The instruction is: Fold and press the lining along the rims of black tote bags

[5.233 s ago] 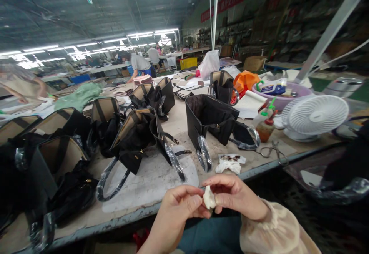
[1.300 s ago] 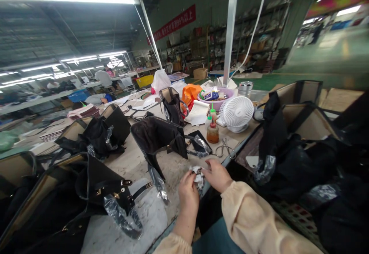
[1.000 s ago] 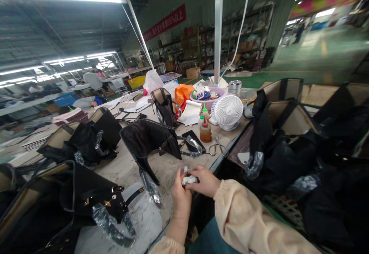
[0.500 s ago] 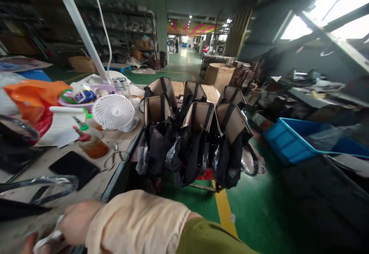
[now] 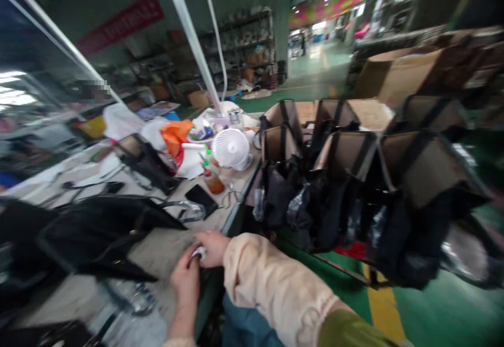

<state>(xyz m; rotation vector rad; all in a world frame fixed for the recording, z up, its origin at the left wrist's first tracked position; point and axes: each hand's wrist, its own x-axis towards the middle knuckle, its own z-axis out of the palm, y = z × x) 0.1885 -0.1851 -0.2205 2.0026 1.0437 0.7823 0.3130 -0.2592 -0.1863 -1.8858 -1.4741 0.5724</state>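
Note:
Both hands meet at the table's near edge, low in the middle of the blurred view. My left hand (image 5: 185, 280) and my right hand (image 5: 211, 247) are closed together on a small white wad (image 5: 197, 253) that shows between the fingers. A cream sleeve covers my right arm. Just left of the hands lies a black handbag (image 5: 98, 231) with plastic-wrapped handles.
On the table (image 5: 165, 244) stand a white desk fan (image 5: 231, 148), glue bottles (image 5: 212, 179), scissors (image 5: 230, 197) and a black pouch (image 5: 200, 199). A rack of several black bags with cardboard inserts (image 5: 346, 179) stands to the right on the green floor.
The view swung right to the bag rack and has come partly back left. Both hands stay closed on the white wad at the table edge.

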